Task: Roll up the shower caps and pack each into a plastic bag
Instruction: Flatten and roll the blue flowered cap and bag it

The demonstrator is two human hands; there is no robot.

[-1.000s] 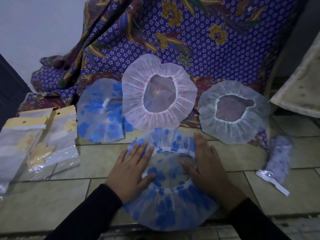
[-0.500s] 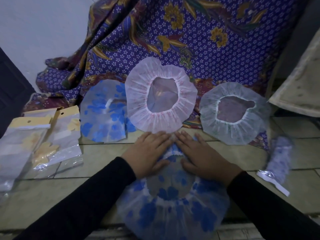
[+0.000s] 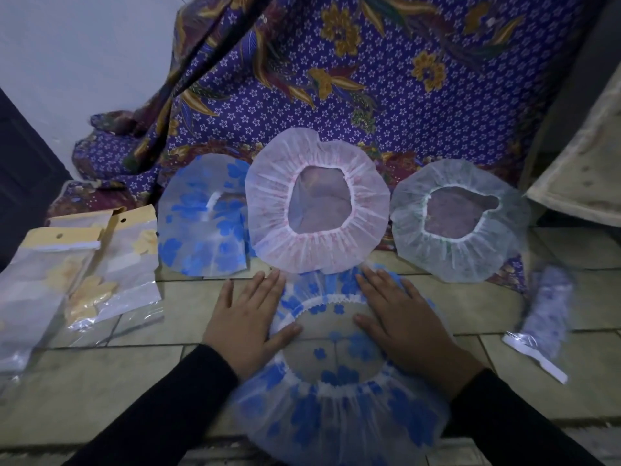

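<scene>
Our left hand (image 3: 247, 326) and right hand (image 3: 405, 326), fingers flat and loosely spread, press a blue-flowered shower cap (image 3: 339, 408); a bagged rolled cap (image 3: 546, 312) lies right.

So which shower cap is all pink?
The pink shower cap in the middle of the back row. It overlaps the blue-flowered one; the greenish-white one lies right.

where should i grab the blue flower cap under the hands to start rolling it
Pinch the far frilled edge of the blue flower shower cap, just beyond both hands' fingertips, and roll toward you. It lies flat, opening up, so the loose frill outside the elastic gives the only liftable fold.
</scene>
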